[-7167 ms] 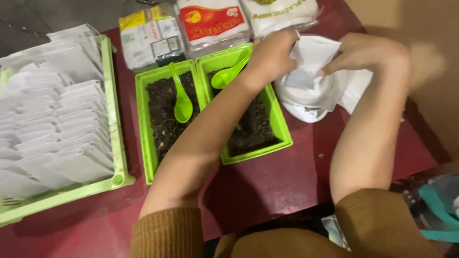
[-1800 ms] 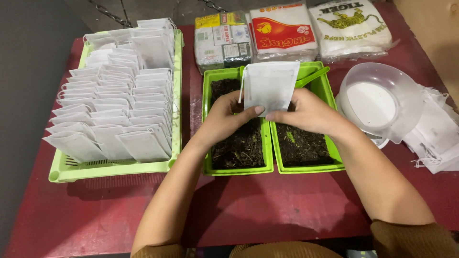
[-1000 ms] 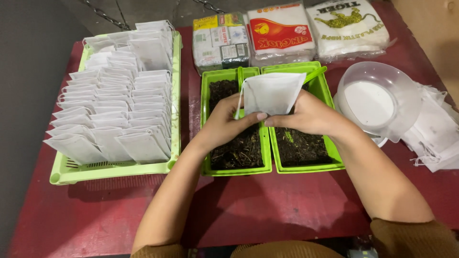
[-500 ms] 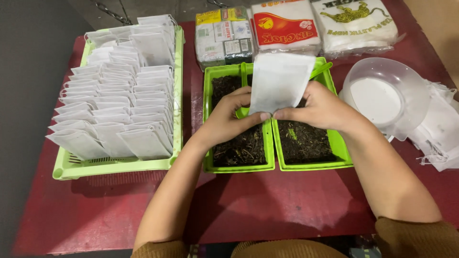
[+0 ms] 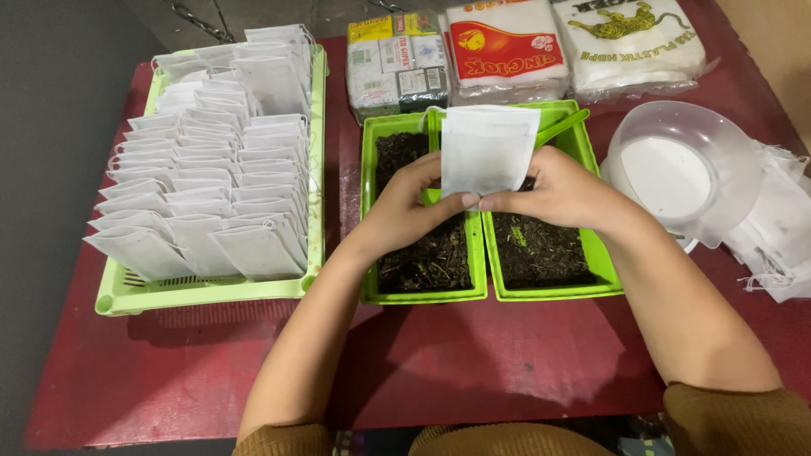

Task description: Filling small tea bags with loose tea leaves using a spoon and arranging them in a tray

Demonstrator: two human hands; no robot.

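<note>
Fingers (image 5: 463, 201) of both hands pinching one white paper sachet (image 5: 487, 150) above the green trays (image 5: 422, 295). Many filled sachets (image 5: 203, 194) racked at nine o'clock; more empties (image 5: 781, 245) waiting at three o'clock.

My white paper pouch (image 5: 487, 150) shows above two bright green trays (image 5: 425, 295) of dark brown leaves, on a dark red table (image 5: 473, 363).

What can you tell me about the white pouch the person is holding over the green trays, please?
The white pouch is a small, flat, roughly rectangular bag of what looks like thin filter paper or non-woven fabric, plain and unprinted. It is held upright above the two green trays of dark loose material. The left hand and the right hand both pinch its lower edge, fingertips meeting at the bottom middle. Whether it is filled cannot be told.
</note>
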